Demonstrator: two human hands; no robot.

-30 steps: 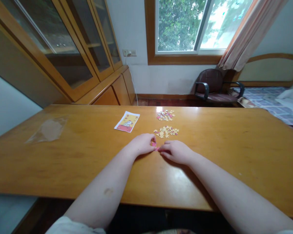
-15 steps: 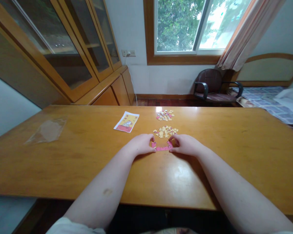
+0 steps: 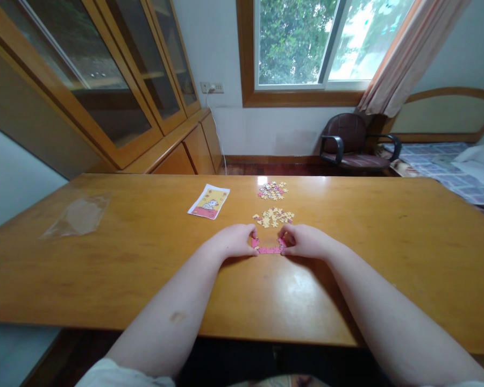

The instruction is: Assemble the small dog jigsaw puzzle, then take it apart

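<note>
A strip of joined pink jigsaw puzzle pieces [image 3: 269,250] lies on the table, its two ends turned up away from me in a shallow U. My left hand [image 3: 241,240] grips the left end between thumb and fingers. At the right end, my right hand [image 3: 302,239] pinches the strip in the same way. Both hands partly cover the corners they hold. Just beyond them is a loose heap of mostly yellow puzzle pieces [image 3: 273,217]. Farther back sits a second heap of mixed pieces [image 3: 272,191], some pink.
A picture card [image 3: 210,202] with a white animal on yellow and pink lies left of the heaps. A clear plastic bag [image 3: 80,215] rests at the left of the wooden table [image 3: 145,258]. Behind the table stand a brown armchair [image 3: 349,140] and a glass-door cabinet [image 3: 116,107].
Both hands have shifted slightly toward me, and the pink strip has slid with them. The heaps, the card and the bag stay where they were.
</note>
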